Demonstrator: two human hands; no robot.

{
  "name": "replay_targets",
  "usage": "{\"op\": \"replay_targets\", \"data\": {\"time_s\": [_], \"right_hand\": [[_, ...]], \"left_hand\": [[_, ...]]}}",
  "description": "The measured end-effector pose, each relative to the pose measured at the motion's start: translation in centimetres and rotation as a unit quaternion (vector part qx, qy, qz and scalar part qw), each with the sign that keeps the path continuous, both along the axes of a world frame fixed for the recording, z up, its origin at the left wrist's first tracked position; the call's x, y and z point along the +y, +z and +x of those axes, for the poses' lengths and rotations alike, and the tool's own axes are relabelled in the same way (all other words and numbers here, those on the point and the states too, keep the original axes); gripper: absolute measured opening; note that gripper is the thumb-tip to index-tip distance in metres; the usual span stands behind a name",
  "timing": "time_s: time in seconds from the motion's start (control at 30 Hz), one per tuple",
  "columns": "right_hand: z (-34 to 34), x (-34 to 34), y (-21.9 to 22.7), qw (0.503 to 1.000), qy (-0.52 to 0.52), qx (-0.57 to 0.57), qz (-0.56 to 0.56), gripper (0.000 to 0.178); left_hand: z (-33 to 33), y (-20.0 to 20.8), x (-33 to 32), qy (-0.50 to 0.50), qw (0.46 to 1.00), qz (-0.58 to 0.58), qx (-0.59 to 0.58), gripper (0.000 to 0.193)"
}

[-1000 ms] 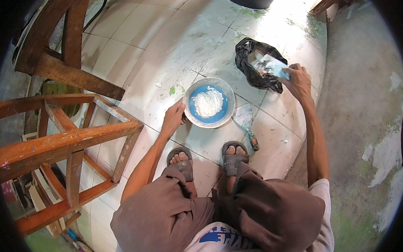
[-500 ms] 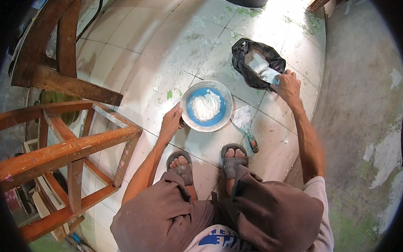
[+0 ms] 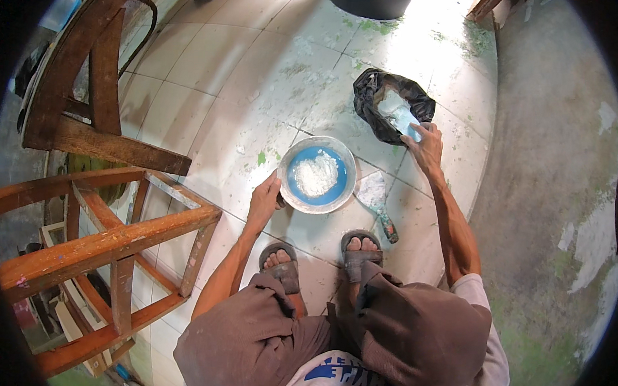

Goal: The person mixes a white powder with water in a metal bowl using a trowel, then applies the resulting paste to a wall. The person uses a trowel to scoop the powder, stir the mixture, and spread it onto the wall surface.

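Note:
A round metal bowl (image 3: 350, 181) stands on the floor before my feet, blue inside with a heap of white powder (image 3: 315, 174) in it. My left hand (image 3: 263, 201) grips the bowl at its left side, where a dark part, perhaps a handle, shows under the fingers. Ahead to the right, a black plastic bag (image 3: 368, 103) lies open with white powder in it. At its near right edge my right hand (image 3: 426, 149) is closed on a pale blue scoop-like piece (image 3: 411, 130) dipping into the bag; its exact kind is unclear.
A putty knife (image 3: 376, 207) with a whitened blade lies right of the bowl. Wooden frames (image 3: 110, 237) crowd the left side. A dark round container (image 3: 371, 3) stands at the far edge. A worn wall (image 3: 554, 201) rises on the right.
My right hand has drawn slightly nearer and left, tilting the pale blue piece more upright at the bag. My left hand keeps its grip on the bowl. The whole view has shifted slightly.

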State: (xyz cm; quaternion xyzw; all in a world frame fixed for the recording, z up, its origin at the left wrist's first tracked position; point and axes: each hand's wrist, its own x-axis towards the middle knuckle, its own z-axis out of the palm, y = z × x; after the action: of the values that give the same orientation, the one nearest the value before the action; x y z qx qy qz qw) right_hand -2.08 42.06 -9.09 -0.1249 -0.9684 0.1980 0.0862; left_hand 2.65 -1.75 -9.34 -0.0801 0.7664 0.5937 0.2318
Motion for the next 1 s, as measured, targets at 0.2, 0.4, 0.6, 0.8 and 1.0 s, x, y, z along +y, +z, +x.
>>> {"op": "replay_targets", "data": {"time_s": [0.2, 0.4, 0.6, 0.8, 1.0], "right_hand": [[0.9, 0.9, -0.3, 0.996, 0.002, 0.059, -0.070, 0.047], [2.0, 1.4, 2.1, 0.995, 0.007, 0.069, -0.078, 0.047], [3.7, 1.3, 4.8, 0.991, 0.060, 0.098, -0.067, 0.047], [7.2, -2.7, 9.5, 0.988, 0.089, 0.034, -0.123, 0.046], [8.7, -7.5, 8.6, 0.966, 0.195, -0.050, -0.165, 0.048]], "left_hand": [[0.1, 0.6, 0.3, 0.007, 1.000, 0.008, -0.003, 0.048], [-0.1, -0.6, 0.1, 0.009, 1.000, -0.017, 0.004, 0.045], [0.1, -1.0, -0.3, 0.003, 1.000, -0.011, 0.020, 0.050], [0.1, 0.5, 0.6, 0.013, 1.000, 0.006, 0.008, 0.045], [0.4, 0.5, 0.2, 0.016, 1.000, 0.017, 0.012, 0.046]]}}
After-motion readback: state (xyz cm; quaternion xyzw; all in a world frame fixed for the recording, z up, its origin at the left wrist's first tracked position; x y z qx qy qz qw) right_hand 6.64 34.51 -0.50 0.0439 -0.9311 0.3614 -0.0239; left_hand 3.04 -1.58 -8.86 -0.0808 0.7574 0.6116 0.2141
